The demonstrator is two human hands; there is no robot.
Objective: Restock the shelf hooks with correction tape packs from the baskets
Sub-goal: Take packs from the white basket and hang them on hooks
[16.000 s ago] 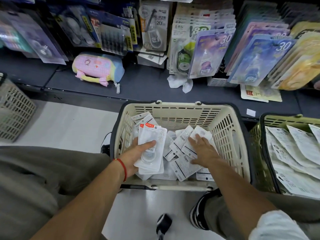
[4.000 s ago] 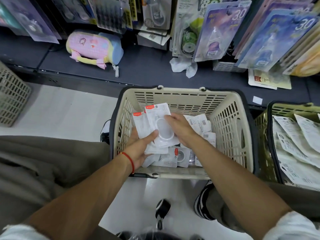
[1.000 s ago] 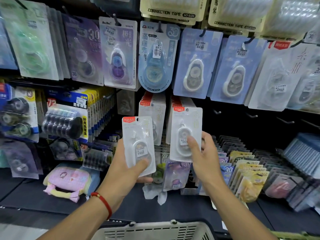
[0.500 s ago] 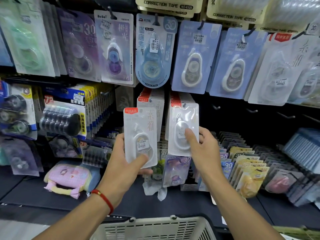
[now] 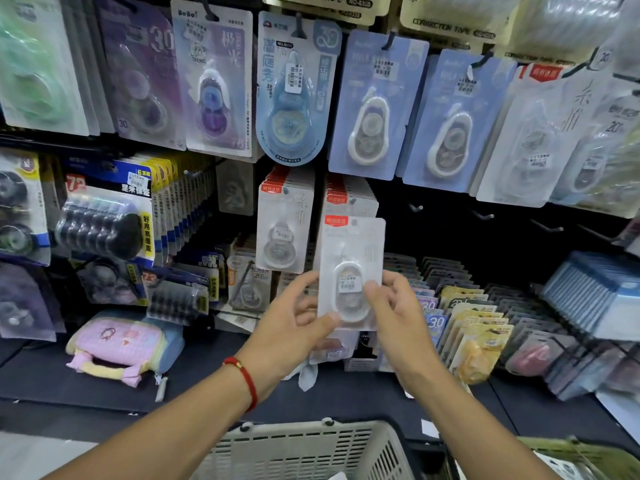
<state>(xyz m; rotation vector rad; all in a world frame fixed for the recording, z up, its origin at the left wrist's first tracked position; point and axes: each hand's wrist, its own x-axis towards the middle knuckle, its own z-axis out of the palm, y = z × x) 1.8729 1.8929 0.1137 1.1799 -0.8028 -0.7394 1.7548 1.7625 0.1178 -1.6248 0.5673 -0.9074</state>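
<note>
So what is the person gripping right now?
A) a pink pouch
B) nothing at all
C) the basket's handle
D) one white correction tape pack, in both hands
D: the left hand and right hand both pinch one white correction tape pack before the hooks.

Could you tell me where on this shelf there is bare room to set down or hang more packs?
Free: the bare hooks right of the white packs, below the blue cards, and the dark ledge between the pink pouch and the basket. Crowded: the boxed rows at right and the left hooks.
</note>
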